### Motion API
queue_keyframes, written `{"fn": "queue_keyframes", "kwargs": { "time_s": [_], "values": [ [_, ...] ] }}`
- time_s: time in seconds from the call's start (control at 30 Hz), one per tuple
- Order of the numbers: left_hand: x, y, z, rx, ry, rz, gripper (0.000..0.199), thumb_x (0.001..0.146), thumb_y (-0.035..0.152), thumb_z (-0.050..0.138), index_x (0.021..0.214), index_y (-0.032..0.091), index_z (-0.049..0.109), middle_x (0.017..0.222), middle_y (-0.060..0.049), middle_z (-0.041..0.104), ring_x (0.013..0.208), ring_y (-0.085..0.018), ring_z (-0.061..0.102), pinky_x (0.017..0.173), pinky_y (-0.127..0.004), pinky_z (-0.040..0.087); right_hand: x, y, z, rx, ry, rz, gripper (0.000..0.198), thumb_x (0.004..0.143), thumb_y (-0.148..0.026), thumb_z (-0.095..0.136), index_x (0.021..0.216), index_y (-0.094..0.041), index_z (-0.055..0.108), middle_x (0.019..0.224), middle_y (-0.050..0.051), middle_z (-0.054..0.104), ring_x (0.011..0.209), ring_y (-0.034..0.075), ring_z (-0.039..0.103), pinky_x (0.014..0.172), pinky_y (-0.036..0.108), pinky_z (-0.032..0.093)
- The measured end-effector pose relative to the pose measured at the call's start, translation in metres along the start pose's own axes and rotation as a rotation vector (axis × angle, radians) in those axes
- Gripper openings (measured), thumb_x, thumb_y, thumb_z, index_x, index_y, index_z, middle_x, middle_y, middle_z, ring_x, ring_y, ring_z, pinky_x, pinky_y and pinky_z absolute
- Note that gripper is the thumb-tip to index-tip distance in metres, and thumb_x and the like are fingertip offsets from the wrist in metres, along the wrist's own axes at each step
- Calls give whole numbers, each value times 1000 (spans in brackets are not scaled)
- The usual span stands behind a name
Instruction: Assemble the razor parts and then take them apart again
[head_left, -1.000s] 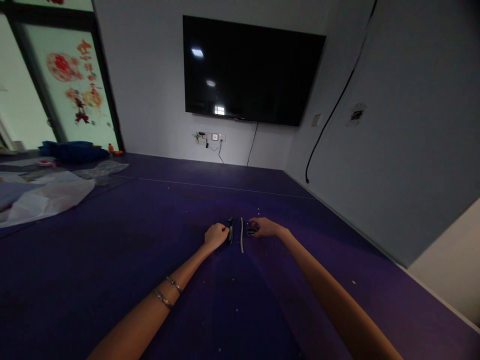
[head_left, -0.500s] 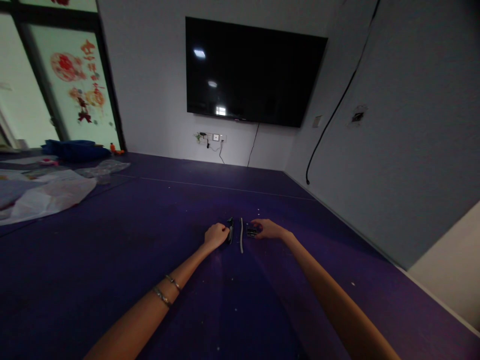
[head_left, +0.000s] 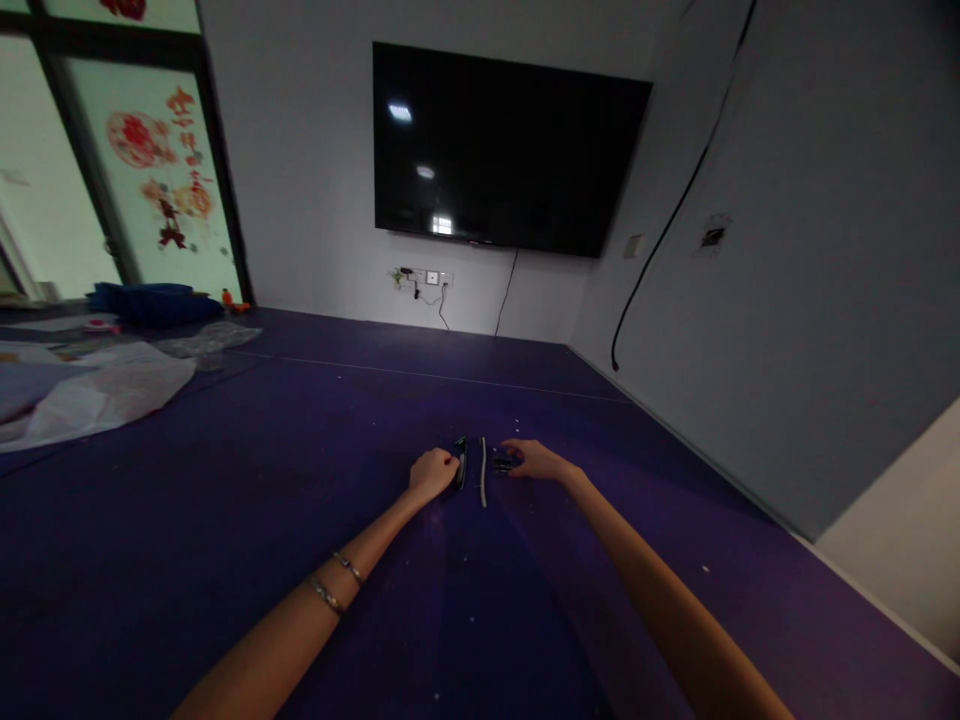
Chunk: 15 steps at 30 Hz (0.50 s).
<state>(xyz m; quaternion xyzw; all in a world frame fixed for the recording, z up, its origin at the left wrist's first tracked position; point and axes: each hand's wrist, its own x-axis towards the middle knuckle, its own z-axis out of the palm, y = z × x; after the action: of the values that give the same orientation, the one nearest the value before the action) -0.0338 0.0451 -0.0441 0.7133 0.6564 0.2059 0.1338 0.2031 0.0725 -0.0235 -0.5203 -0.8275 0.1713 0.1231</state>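
Note:
My left hand (head_left: pixel 433 472) is closed, its fingertips against a slim black tool (head_left: pixel 462 464) that stands out to their right; its exact kind is too small to tell. To the right of it a thin grey strip (head_left: pixel 483 472), slightly bent, lies lengthwise on the purple surface. Beyond the strip, my right hand (head_left: pixel 538 460) curls its thumb and fingers round the right side of a small dark blocky piece (head_left: pixel 502 462), whose kind I cannot make out. Neither hand touches the strip.
The purple surface (head_left: pixel 337 420) reaches back to the wall. Crumpled clear plastic (head_left: pixel 135 385) and a dark blue cloth-like bundle (head_left: pixel 154 303) lie at the far left. A black cable (head_left: pixel 664 230) hangs down the right wall, and a television (head_left: pixel 510 150) is mounted ahead.
The small dark piece has tilted slightly under my right fingers. My left hand, the black tool and the grey strip stay in place.

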Motion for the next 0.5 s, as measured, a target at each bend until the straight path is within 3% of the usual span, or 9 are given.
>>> {"fn": "queue_keyframes", "kwargs": {
  "time_s": [0.5],
  "values": [
    [1, -1, 1, -1, -3, 4, 32, 82, 32, 40, 76, 19, 68, 81, -7, 68, 76, -19, 62, 59, -24, 37, -2, -5, -3, -28, -12, 12, 64, 61, -21, 67, 123, -17, 50, 108, 9, 61, 93, 22, 58, 79, 30, 44]
  ]
}}
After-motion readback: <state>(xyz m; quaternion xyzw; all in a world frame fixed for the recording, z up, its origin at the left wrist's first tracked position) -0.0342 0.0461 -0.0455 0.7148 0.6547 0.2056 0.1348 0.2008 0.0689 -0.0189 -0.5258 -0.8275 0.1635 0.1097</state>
